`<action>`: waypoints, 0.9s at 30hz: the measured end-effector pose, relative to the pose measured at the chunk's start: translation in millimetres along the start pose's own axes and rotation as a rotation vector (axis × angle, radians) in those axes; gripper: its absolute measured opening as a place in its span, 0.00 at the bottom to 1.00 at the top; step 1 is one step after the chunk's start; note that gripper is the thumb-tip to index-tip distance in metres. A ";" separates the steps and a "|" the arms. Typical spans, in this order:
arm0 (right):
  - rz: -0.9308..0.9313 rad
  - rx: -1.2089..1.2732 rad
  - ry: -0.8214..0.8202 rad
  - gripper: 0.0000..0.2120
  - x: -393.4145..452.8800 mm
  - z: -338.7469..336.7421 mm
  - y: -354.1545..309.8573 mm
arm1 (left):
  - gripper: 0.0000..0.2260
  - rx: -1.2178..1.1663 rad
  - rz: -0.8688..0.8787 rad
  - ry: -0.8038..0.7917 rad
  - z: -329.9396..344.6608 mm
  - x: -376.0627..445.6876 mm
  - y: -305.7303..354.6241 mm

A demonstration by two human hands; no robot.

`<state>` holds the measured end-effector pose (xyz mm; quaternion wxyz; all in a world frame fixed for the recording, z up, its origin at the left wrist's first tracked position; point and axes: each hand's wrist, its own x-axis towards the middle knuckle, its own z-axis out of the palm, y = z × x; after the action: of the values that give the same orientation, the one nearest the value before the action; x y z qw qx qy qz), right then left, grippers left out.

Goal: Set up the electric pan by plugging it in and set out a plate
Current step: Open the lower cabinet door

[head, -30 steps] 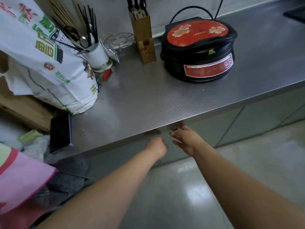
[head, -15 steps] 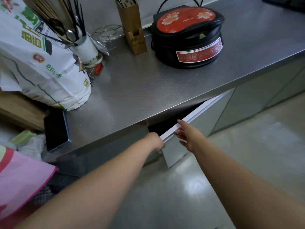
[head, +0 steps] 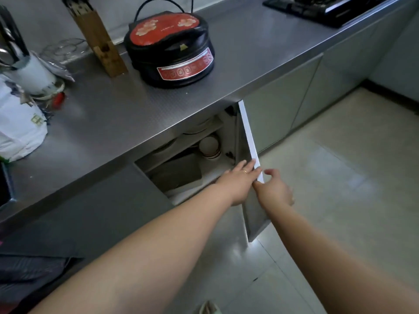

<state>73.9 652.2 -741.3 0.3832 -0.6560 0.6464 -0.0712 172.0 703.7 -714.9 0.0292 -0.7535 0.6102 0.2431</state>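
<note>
The black electric pan with a red flowered lid stands at the back of the steel counter. Its black cord loops up behind it, and the far end is out of view. Below the counter, the cabinet door is swung wide open. My left hand lies flat against the door's inner face near its edge, fingers straight. My right hand holds the same edge from the outer side. Inside, stacked white bowls sit on the lower shelf and pale plates show on the upper shelf.
A wooden knife block stands left of the pan. Further left are a wire rack, a white utensil holder and a large white bag. A black gas hob is at the far right. Pale tiled floor lies to my right.
The cabinet door went from shut to a crack to wide open, exposing bowls and plates. Both hands followed its edge outward and to the right. My view shifted right.
</note>
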 end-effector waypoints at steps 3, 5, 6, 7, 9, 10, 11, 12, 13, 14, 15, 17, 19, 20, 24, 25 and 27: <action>0.001 -0.110 0.076 0.18 23.1 -38.4 25.4 | 0.36 0.056 0.045 0.030 1.7 30.7 38.1; 0.017 -0.163 0.118 0.19 41.1 -60.4 37.3 | 0.37 0.104 0.063 0.040 -0.6 51.7 57.0; 0.014 -0.185 0.145 0.20 50.7 -70.0 42.5 | 0.37 0.124 0.071 0.036 -2.0 61.6 65.4; 0.003 -0.202 0.168 0.21 58.7 -77.4 46.4 | 0.38 0.138 0.075 0.036 -3.4 69.6 71.7; -0.019 -0.210 0.191 0.25 72.4 -90.6 54.8 | 0.39 0.145 0.066 0.049 -5.5 83.9 84.3; -0.029 -0.210 0.194 0.27 77.4 -95.1 57.9 | 0.39 0.139 0.055 0.057 -6.7 88.4 88.7; -0.038 -0.212 0.196 0.29 82.3 -99.9 62.4 | 0.39 0.134 0.047 0.061 -6.8 93.0 94.1; -0.053 -0.221 0.194 0.30 84.5 -102.8 65.0 | 0.39 0.134 0.038 0.062 -6.7 95.1 96.6; -0.071 -0.237 0.193 0.30 85.5 -104.1 67.4 | 0.39 0.135 0.031 0.057 -6.4 95.5 98.2; -0.090 -0.250 0.195 0.30 85.4 -104.7 68.9 | 0.39 0.139 0.026 0.049 -6.6 94.9 98.4; -0.112 -0.258 0.210 0.29 84.7 -104.3 69.3 | 0.39 0.147 0.024 0.038 -8.0 94.2 97.6; -0.149 -0.287 0.261 0.28 79.4 -100.2 66.1 | 0.39 0.163 0.030 0.013 -11.7 93.1 93.8; -0.213 -0.338 0.326 0.31 72.2 -95.0 59.3 | 0.39 0.181 0.041 0.007 -15.7 91.4 92.0; -0.279 -0.354 0.353 0.32 68.6 -91.7 54.8 | 0.39 0.186 0.046 0.015 -16.6 90.5 91.2; -0.634 -0.455 0.363 0.33 57.2 -66.6 33.9 | 0.35 0.143 -0.010 0.106 -13.1 84.4 73.7; -0.668 -0.479 0.342 0.33 55.5 -61.3 30.5 | 0.35 0.122 -0.042 0.105 -11.0 82.3 67.5; -0.699 -0.505 0.263 0.34 52.7 -38.9 20.3 | 0.35 0.042 -0.145 0.074 -1.9 73.1 39.4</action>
<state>43.0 591.3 -747.4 0.0787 -0.8933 0.4261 -0.1191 145.8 626.8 -732.7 0.0402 -0.8034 0.5596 0.1996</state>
